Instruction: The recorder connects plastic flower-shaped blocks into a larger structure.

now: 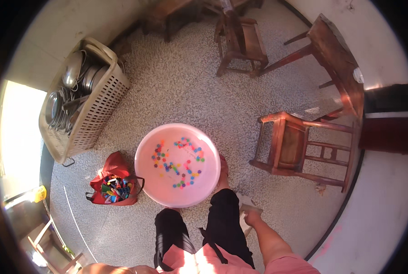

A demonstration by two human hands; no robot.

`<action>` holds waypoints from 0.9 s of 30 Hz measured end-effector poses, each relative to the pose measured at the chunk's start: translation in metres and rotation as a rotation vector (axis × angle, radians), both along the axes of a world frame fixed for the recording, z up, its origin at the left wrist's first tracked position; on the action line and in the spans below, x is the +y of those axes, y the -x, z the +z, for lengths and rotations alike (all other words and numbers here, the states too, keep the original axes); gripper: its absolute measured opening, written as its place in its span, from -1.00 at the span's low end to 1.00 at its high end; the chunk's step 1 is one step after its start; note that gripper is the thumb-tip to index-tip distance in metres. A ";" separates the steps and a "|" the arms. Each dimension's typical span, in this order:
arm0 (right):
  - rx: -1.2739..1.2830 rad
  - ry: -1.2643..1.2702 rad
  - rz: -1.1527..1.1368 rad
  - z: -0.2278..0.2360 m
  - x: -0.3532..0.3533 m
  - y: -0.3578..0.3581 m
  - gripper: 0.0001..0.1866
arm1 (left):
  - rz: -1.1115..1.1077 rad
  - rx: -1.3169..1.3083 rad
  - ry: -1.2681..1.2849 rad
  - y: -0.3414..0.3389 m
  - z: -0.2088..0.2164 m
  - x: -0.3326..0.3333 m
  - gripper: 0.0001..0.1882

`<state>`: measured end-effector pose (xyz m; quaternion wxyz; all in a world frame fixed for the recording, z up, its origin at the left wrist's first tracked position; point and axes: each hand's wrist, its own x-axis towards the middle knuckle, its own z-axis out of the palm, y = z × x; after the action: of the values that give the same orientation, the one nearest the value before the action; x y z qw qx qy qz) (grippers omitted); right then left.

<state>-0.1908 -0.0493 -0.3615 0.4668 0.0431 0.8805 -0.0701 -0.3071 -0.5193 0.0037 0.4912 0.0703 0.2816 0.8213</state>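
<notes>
"Where's the round pink plastic basin (pixel 144 185)?"
"Near the centre, on the speckled grey floor (pixel 167 86), with small, bright flower-shaped plastic pieces (pixel 175 168) scattered inside."
"And beside it?"
"Just left, a red fabric bag (pixel 114 165) of multicoloured plastic bits (pixel 116 188); farther left, a beige perforated plastic basket (pixel 100 107) of metal ware (pixel 71 75)."
"The hands?"
"The right hand (pixel 252 216) is at a pale, flat object (pixel 245 201), near right; I can't tell whether its fingers grip it. The left hand is out of view, so I can't tell its state."

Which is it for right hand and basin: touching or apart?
Apart. The head view shows the right hand well off the basin, with the right leg between them.
</notes>
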 end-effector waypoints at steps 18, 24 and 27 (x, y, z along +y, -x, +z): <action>-0.309 0.193 0.269 -0.255 0.047 0.133 -0.66 | 0.024 0.120 1.982 0.063 -0.614 -0.020 -0.25; -0.303 0.186 0.349 -0.279 0.025 0.226 -0.65 | -0.043 0.074 2.075 0.043 -0.660 -0.013 -0.27; -0.295 0.194 0.382 -0.279 0.005 0.268 -0.65 | 0.050 0.215 2.132 0.005 -0.697 0.007 -0.47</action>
<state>-0.4592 -0.0442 -0.6405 0.5967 -0.1591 0.7844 -0.0578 -0.3120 -0.5126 -0.6938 0.2547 -0.3286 0.8968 0.1512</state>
